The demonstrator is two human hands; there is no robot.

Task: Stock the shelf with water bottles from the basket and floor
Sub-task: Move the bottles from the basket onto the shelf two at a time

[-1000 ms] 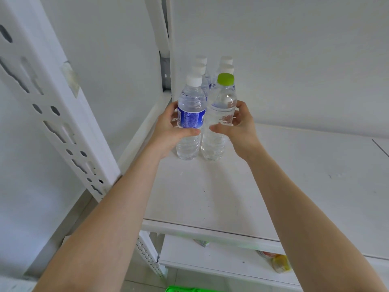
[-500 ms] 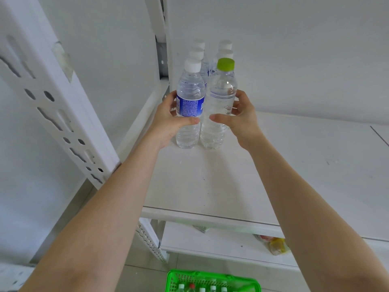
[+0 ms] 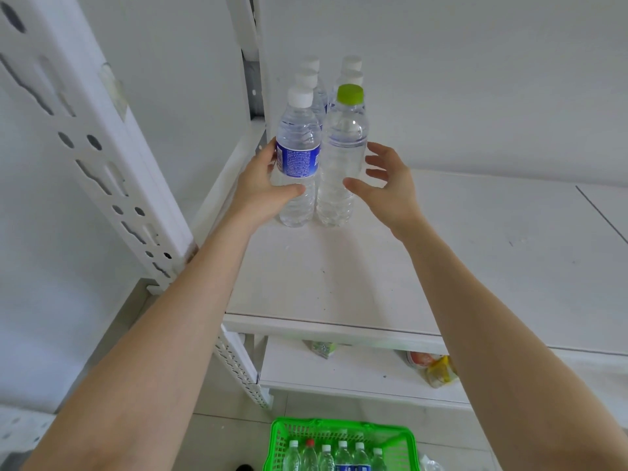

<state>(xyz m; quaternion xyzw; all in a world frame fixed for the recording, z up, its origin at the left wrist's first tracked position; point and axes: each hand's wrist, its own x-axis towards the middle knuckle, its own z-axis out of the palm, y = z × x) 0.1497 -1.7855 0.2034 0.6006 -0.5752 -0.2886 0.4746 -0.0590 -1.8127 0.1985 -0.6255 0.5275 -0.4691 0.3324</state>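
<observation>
The left hand (image 3: 261,188) wraps the blue bottle (image 3: 297,158) on the shelf (image 3: 441,253), far left. The right hand (image 3: 387,188) is spread wide, empty. Full bottles look heavy and slippery; grab the middle.

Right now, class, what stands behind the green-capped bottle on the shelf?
Behind the green-capped bottle stand two white-capped bottles, one behind the other. Only their caps and shoulders show; the front bottle covers their bodies and labels.

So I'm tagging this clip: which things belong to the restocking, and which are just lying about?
Job: blue-label bottle, green-cap bottle, bottles behind, basket, shelf.
Lying about: carton and yellow packet on the lower shelf.
</observation>
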